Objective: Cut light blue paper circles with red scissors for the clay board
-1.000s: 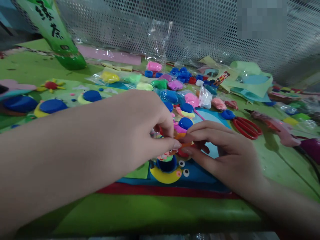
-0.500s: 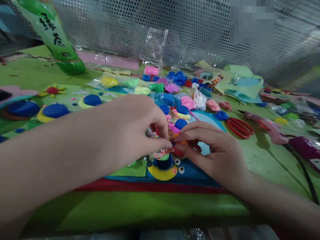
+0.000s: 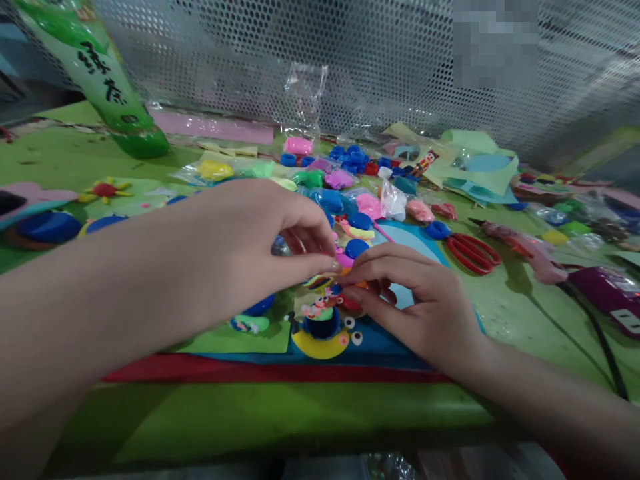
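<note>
My left hand (image 3: 273, 233) reaches in from the left, thumb and fingertips brought together in a pinch; whatever lies between them is hidden. Beside it, my right hand (image 3: 425, 300) also pinches, its fingertips by small orange, red and blue clay parts; I cannot make out what it grips. Just below the fingertips sits a yellow clay snail (image 3: 320, 348) with white eyes and a dark blue bottle cap (image 3: 321, 327) as its shell, decorated with small red, pink and green bits. It lies on a blue sheet (image 3: 385, 350) over the green table.
Red-handled scissors (image 3: 473, 253), a glue gun (image 3: 535, 257) and its dark cord lie at the right. Bagged coloured clay (image 3: 327, 199) and blue caps (image 3: 355, 157) spread behind the hands. A green tea bottle (image 3: 120, 100) stands back left, before a perforated metal panel (image 3: 215, 60).
My left hand has lifted slightly away from the snail, with its fingers moving up from the right fingertips. My right hand stays nearly in place. The view has shifted slightly.
</note>
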Demonstrator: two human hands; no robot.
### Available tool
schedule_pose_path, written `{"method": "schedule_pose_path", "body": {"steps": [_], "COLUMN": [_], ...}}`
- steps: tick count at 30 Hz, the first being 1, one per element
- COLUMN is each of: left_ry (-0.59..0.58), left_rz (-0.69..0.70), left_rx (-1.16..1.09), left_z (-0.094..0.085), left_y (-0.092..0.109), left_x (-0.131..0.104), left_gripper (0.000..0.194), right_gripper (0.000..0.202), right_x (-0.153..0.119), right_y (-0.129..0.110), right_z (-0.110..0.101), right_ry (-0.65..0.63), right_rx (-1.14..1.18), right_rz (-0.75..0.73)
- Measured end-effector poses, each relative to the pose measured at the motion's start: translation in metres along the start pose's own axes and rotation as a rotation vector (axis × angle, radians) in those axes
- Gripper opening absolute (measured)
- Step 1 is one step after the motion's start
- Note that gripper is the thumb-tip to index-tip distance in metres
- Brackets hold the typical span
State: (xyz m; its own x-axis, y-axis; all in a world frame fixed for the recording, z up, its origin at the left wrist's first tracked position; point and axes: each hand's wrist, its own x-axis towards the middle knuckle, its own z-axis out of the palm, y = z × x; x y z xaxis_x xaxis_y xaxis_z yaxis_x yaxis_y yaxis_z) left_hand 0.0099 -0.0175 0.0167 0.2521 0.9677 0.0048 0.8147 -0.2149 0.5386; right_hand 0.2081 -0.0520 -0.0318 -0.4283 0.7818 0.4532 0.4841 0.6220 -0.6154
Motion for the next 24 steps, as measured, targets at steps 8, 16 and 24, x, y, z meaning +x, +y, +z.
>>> {"method": "schedule_pose_path", "body": {"steps": [8, 16, 24], "left_ry": [0.001, 0.089, 0.289], "left_rz": [0.092, 0.16, 0.184], "left_rx": [0.158, 0.149, 0.139], "left_z": [-0.002, -0.012, -0.041], "left_y": [0.003, -0.001, -0.008], "left_x": [0.003, 0.009, 0.009], "left_gripper": [0.041, 0.042, 0.046], "right_gripper": [0.013, 0.015, 0.015], "right_x": [0.002, 0.014, 0.024], "right_y": [0.004, 0.015, 0.036], "right_z": [0.001, -0.013, -0.025], "right_ry": [0.081, 0.219, 0.322], "right_rx": [0.004, -0.085, -0.135], "right_rz": [-0.035, 0.026, 0.039]}}
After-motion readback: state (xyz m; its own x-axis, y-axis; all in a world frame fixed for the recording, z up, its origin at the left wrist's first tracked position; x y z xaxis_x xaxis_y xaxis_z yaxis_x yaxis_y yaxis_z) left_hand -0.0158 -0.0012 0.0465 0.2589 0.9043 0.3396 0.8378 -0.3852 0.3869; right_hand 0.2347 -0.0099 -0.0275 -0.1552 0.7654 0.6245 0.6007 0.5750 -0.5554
